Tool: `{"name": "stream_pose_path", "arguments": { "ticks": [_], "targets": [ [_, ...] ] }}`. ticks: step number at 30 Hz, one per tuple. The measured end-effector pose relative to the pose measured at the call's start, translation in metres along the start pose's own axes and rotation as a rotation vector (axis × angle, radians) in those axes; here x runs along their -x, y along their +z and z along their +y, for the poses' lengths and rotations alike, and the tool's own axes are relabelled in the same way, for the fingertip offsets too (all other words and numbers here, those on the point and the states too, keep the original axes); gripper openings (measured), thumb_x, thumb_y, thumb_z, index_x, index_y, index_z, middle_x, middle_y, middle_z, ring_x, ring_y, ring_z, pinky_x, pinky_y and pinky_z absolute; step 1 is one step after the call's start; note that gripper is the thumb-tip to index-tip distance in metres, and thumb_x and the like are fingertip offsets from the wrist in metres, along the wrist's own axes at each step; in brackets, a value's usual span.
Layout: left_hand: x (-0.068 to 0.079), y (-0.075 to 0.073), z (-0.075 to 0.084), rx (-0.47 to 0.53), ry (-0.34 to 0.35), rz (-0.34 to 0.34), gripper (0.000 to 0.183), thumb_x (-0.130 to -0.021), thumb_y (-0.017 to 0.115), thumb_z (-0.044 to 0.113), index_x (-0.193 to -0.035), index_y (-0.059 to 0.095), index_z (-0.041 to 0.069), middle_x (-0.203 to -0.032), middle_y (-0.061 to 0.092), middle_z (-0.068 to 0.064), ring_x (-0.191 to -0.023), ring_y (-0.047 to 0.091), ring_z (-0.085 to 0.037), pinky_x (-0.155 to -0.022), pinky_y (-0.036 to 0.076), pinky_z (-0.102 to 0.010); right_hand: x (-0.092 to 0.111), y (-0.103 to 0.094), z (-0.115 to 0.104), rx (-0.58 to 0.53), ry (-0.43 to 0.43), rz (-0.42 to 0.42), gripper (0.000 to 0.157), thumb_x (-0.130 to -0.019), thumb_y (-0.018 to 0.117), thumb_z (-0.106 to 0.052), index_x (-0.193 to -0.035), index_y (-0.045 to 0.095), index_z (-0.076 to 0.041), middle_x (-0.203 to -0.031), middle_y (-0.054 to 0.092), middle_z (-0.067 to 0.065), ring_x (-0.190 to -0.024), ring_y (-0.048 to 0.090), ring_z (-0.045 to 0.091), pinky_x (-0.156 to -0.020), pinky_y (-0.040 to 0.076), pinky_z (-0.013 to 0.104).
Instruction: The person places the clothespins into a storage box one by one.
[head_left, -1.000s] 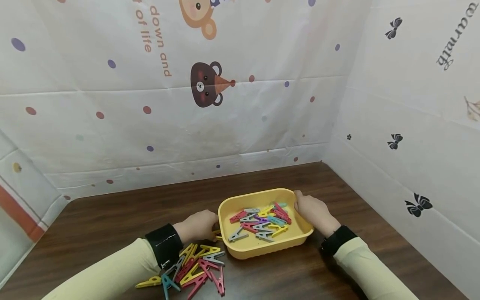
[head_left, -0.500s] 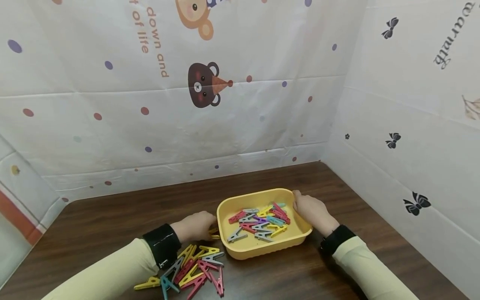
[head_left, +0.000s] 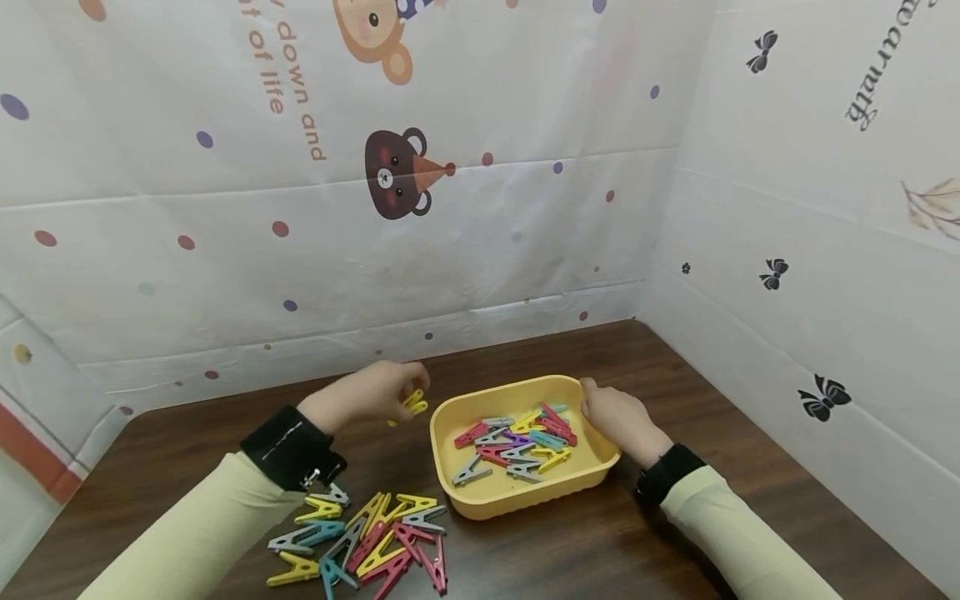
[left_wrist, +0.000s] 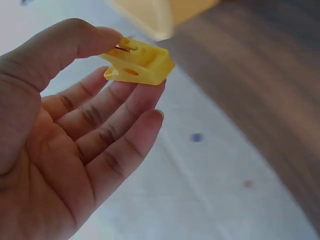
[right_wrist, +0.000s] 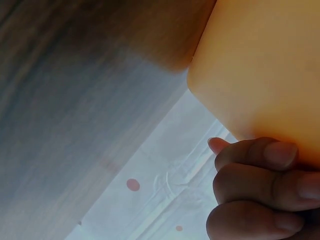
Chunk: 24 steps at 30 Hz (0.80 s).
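Observation:
My left hand (head_left: 378,392) pinches a yellow clothespin (left_wrist: 140,62) between thumb and fingertips, raised just left of the basket. In the left wrist view the clothespin's jaw end points away from the palm. A yellow plastic basket (head_left: 517,497) stands on the table with several red, grey, yellow, teal and purple clothespins (head_left: 517,442) lying loose inside. My right hand (head_left: 622,419) grips the basket's right side near the far corner. The right wrist view shows its curled fingers (right_wrist: 255,187) against the outer wall. The thumb is hidden there.
A loose pile of clothespins (head_left: 382,537) in yellow, red, grey and teal lies on the dark wooden table (head_left: 562,558), in front of and left of the basket. Printed white sheeting (head_left: 465,250) rises behind the table and along its right side.
The left hand has moved up and slightly left, away from the basket's side, carrying the yellow clothespin. More clothespins of the pile now show beneath its wrist. The right hand keeps its grip.

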<state>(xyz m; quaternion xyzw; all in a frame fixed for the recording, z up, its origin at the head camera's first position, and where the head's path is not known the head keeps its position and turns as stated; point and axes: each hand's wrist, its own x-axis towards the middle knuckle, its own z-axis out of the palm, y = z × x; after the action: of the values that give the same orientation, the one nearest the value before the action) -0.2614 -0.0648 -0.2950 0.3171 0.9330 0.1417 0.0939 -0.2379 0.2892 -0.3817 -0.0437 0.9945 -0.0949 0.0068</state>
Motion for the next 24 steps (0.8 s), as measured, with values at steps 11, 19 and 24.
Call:
{"name": "stream_pose_path", "arguments": {
  "ticks": [11,19,24],
  "targets": [
    [-0.036,-0.032,0.050,-0.006,0.062,0.076,0.030,-0.087,0.073,0.010,-0.117,0.072,0.007,-0.094,0.069,-0.007,-0.080,0.059,-0.016,-0.072,0.050,-0.026,0.001,0.000,0.002,0.000,-0.005,-0.002,0.045,-0.105,0.046,-0.014,-0.141,0.044,0.011,-0.076,0.063,0.012,-0.058,0.053,0.018,-0.052,0.041,0.029],
    [-0.073,-0.010,0.087,-0.013,0.042,0.019,0.018,-0.089,0.074,0.010,-0.106,0.077,0.006,-0.101,0.075,-0.008,-0.082,0.063,-0.016,-0.075,0.055,-0.028,0.002,0.003,0.004,0.002,-0.028,0.022,0.043,-0.105,0.047,-0.013,-0.139,0.045,0.013,-0.067,0.057,0.008,-0.055,0.050,0.017,-0.050,0.037,0.027],
    [-0.083,0.014,0.101,-0.048,-0.087,0.011,0.009,-0.087,0.077,0.008,-0.095,0.075,0.005,-0.092,0.071,-0.005,-0.075,0.056,-0.015,-0.066,0.048,-0.027,0.001,0.003,0.002,-0.006,-0.030,0.016,0.043,-0.104,0.048,-0.013,-0.138,0.046,0.012,-0.068,0.057,0.008,-0.055,0.050,0.017,-0.051,0.038,0.027]
  ]
}}
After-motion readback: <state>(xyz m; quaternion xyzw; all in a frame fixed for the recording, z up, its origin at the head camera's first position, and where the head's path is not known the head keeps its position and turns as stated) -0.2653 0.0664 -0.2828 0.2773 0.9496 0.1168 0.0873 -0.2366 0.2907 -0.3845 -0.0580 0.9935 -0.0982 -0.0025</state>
